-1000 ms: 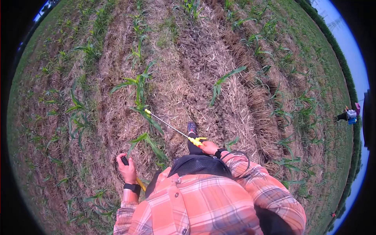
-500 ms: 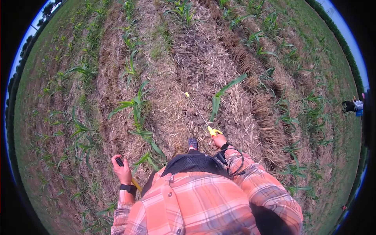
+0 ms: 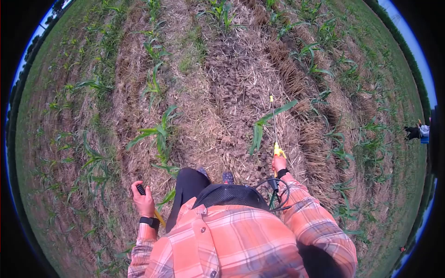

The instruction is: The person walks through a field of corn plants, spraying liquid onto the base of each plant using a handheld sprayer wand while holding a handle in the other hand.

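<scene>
In my right hand (image 3: 279, 163) is the yellow trigger handle of a spray wand (image 3: 277, 150), with the fingers wrapped round it. Its thin metal tube points forward to a yellow nozzle (image 3: 271, 98), beside a leaning maize plant (image 3: 258, 132). A black hose (image 3: 286, 197) loops by my right wrist. At my left side, my left hand (image 3: 144, 204) is closed round a pump lever with a black grip (image 3: 140, 189) and a yellow bar (image 3: 160, 217). The sprayer's tank is out of view.
Rows of young maize (image 3: 161, 134) run forward on both sides, with dry straw stubble (image 3: 313, 143) and cloddy soil (image 3: 232, 83) between them. My shoes (image 3: 227, 177) stand on the straw. Another person (image 3: 419, 131) is at the far right edge.
My right hand has swung the spray wand to the right, so its nozzle has passed from left of the leaning maize plant to near its leaf. My left leg has come forward.
</scene>
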A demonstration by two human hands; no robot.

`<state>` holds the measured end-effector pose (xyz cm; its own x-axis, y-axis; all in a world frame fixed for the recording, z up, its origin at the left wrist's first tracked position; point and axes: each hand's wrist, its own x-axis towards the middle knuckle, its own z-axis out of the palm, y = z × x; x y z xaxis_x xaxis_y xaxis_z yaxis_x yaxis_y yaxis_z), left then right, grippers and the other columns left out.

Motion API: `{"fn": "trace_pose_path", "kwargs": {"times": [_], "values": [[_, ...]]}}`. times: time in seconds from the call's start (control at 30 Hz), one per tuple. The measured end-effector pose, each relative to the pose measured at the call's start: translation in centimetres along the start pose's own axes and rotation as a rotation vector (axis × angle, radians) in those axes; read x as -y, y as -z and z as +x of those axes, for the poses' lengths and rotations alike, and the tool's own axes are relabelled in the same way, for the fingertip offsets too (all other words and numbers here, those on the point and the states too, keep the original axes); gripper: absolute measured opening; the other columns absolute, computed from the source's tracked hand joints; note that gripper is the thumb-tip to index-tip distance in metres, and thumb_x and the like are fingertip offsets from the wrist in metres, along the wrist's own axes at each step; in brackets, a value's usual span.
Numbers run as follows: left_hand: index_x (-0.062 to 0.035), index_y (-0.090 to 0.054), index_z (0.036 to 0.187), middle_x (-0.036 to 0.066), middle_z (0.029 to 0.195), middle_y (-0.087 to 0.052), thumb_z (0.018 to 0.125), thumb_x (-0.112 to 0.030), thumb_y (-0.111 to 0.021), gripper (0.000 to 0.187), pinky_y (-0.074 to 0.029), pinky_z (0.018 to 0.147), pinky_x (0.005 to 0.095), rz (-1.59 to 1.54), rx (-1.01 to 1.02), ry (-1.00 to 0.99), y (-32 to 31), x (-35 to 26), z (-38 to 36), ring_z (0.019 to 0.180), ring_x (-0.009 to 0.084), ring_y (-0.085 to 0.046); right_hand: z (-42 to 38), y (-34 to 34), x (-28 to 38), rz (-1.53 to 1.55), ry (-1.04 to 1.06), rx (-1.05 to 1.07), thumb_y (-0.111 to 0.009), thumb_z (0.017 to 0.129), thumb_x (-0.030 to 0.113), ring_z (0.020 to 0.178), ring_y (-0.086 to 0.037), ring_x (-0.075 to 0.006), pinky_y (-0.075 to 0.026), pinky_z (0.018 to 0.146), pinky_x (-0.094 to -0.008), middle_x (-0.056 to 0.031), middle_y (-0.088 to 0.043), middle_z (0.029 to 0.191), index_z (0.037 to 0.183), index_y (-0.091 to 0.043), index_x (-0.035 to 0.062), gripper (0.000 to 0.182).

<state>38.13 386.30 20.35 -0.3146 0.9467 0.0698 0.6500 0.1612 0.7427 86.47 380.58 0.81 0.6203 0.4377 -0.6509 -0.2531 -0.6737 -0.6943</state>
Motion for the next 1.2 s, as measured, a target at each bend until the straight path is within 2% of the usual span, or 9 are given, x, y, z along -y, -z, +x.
{"fn": "trace_pose_path", "kwargs": {"times": [0.03,0.3,0.43,0.53,0.7,0.9,0.97,1.03,1.2], "values": [[-0.0075,-0.044,0.087,0.001,0.060,-0.039,0.069,-0.003,-0.051,0.020,-0.032,0.047,0.0254,-0.063,0.040,0.043,-0.1,-0.1,0.7,0.050,0.0100,-0.036,0.1,-0.3,0.3,-0.011,0.001,0.004,-0.044,0.079,0.026,0.031,-0.041,-0.0145,-0.032,0.026,-0.0278,-0.0038,-0.043,0.044,0.061,-0.045,0.0029,0.029],[-0.0076,-0.044,0.087,0.001,0.054,-0.039,0.070,-0.002,-0.051,0.020,-0.031,0.043,0.0246,-0.132,-0.035,-0.038,-1.4,2.5,9.2,0.046,0.0092,-0.038,-3.0,-9.7,6.6,-0.369,-0.033,0.069,-0.042,0.078,0.028,0.031,-0.041,-0.0163,-0.032,0.029,-0.0307,-0.0038,-0.045,0.044,0.055,-0.047,0.0045,0.033],[-0.0076,-0.043,0.087,0.000,0.054,-0.039,0.070,-0.002,-0.051,0.019,-0.031,0.042,0.0243,-0.174,-0.030,0.025,-0.4,2.4,13.2,0.045,0.0084,-0.037,-4.1,-16.3,9.1,-0.684,0.129,0.188,-0.042,0.078,0.031,0.035,-0.046,-0.0159,-0.036,0.033,-0.0298,-0.0047,-0.048,0.047,0.063,-0.051,0.0025,0.034],[-0.0076,-0.043,0.087,-0.001,0.054,-0.039,0.070,-0.002,-0.050,0.019,-0.031,0.042,0.0238,-0.250,-0.008,0.062,0.3,1.9,15.5,0.046,0.0080,-0.037,-4.7,-20.1,10.5,-0.952,0.496,0.301,-0.044,0.078,0.033,0.037,-0.048,-0.0160,-0.037,0.034,-0.0295,-0.0065,-0.051,0.052,0.069,-0.052,0.0025,0.033],[-0.0088,-0.042,0.088,-0.004,0.054,-0.036,0.072,-0.001,-0.048,0.019,-0.028,0.041,0.0201,-0.294,0.025,0.064,-0.4,3.1,18.6,0.045,0.0051,-0.034,-6.7,-24.7,13.3,-1.014,0.585,0.569,-0.044,0.077,0.039,0.053,-0.054,-0.0156,-0.041,0.050,-0.0294,-0.0051,-0.055,0.058,0.075,-0.055,0.0059,0.035],[-0.0087,-0.042,0.086,-0.002,0.055,-0.036,0.069,-0.002,-0.050,0.020,-0.029,0.043,0.0235,-0.185,-0.007,0.015,-0.1,0.7,21.5,0.047,0.0074,-0.033,-8.2,-26.7,17.8,-0.964,0.420,0.788,-0.043,0.078,0.039,0.050,-0.051,-0.0133,-0.039,0.046,-0.0280,-0.0030,-0.055,0.058,0.072,-0.055,0.0066,0.035],[-0.0086,-0.042,0.086,-0.002,0.056,-0.036,0.069,-0.001,-0.050,0.020,-0.029,0.043,0.0234,-0.191,0.004,0.058,-0.1,-0.6,22.6,0.047,0.0073,-0.034,-8.4,-27.2,19.1,-0.849,0.305,0.749,-0.045,0.076,0.037,0.055,-0.055,-0.0189,-0.041,0.050,-0.0309,-0.0084,-0.057,0.060,0.068,-0.056,0.0014,0.038],[-0.0084,-0.042,0.086,-0.002,0.056,-0.036,0.069,-0.001,-0.050,0.020,-0.029,0.043,0.0233,-0.149,-0.035,-0.023,-0.6,-1.8,23.7,0.047,0.0073,-0.034,-5.7,-28.0,18.7,-0.828,0.314,0.728,-0.045,0.076,0.035,0.054,-0.055,-0.0183,-0.041,0.049,-0.0304,-0.0084,-0.057,0.061,0.069,-0.056,0.0011,0.036],[-0.0079,-0.043,0.087,0.000,0.056,-0.037,0.070,-0.003,-0.051,0.020,-0.031,0.044,0.0249,-0.115,-0.019,0.078,-3.5,-2.6,28.3,0.047,0.0094,-0.035,1.7,-27.8,19.7,-0.797,0.164,0.507,-0.044,0.077,0.033,0.043,-0.051,-0.0160,-0.039,0.040,-0.0295,-0.0053,-0.052,0.051,0.067,-0.055,0.0039,0.033]]}}
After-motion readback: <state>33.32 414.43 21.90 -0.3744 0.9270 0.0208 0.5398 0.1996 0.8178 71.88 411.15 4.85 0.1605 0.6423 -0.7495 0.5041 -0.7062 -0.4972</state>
